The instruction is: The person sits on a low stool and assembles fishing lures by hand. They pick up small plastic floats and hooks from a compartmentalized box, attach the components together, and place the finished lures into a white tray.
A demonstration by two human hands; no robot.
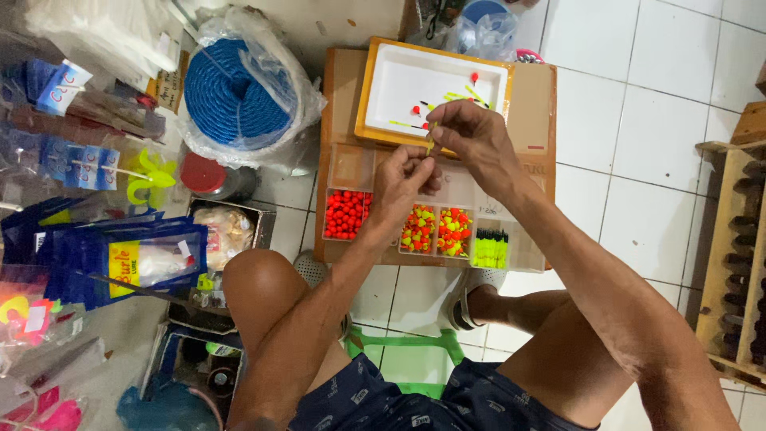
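The left hand and the right hand meet above the far edge of a clear compartment box, fingers pinched together on a thin yellow-green float stem held between them; both hands are closed on it, fingertips almost touching.

The box lies on a brown cardboard sheet on the white tiled floor. Its near row holds orange-red beads in the left compartment, mixed orange-and-yellow float bodies in the two middle ones, and a bundle of yellow-green stems with black tips to the right.

Just beyond the hands sits a white tray with a yellow rim, with a few finished floats of red bead and green stem scattered on it.

Further left, a coil of blue rope in a clear plastic bag rests on the floor, with blue packaged goods nearer. A wooden rack stands at the right edge.
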